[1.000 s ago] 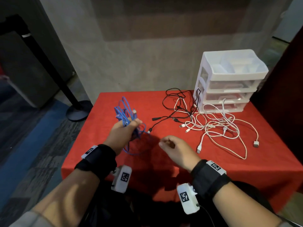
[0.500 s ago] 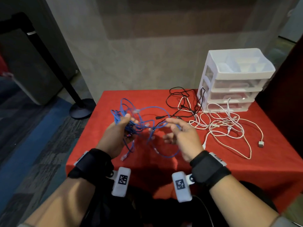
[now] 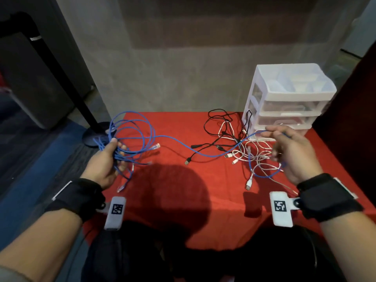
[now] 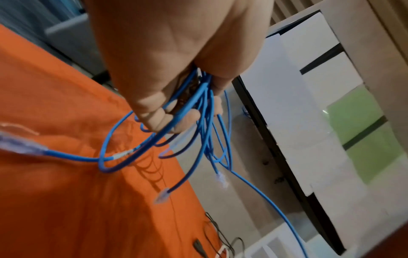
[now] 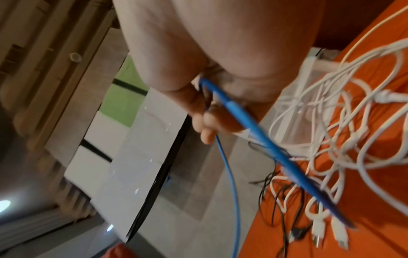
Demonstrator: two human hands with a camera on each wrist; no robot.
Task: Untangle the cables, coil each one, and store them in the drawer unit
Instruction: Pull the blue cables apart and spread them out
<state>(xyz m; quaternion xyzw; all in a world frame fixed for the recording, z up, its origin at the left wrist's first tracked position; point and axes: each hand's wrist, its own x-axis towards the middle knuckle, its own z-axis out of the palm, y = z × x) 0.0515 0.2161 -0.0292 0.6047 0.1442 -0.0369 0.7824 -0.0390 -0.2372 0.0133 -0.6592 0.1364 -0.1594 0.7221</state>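
— Two hands up, both closed on the blue cable (image 3: pixel 175 141)?
— Yes. The left hand (image 3: pixel 105 159) clutches the tangled loops; the right hand (image 3: pixel 293 153) pinches one strand. White cables (image 3: pixel 262 157) lie beyond, then the drawer unit (image 3: pixel 284 98).

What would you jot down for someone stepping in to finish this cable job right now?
Left hand: grips the tangled bunch of blue cable.
Right hand: pinches one blue strand, stretched across the red table from the bunch.
White cables and black cables lie tangled on the table in front of the drawer unit.
Done: one blue strand partly drawn out.
Left: free and coil the blue cable, separate and coil the white and black ones, and store them all in the drawers, which look closed.
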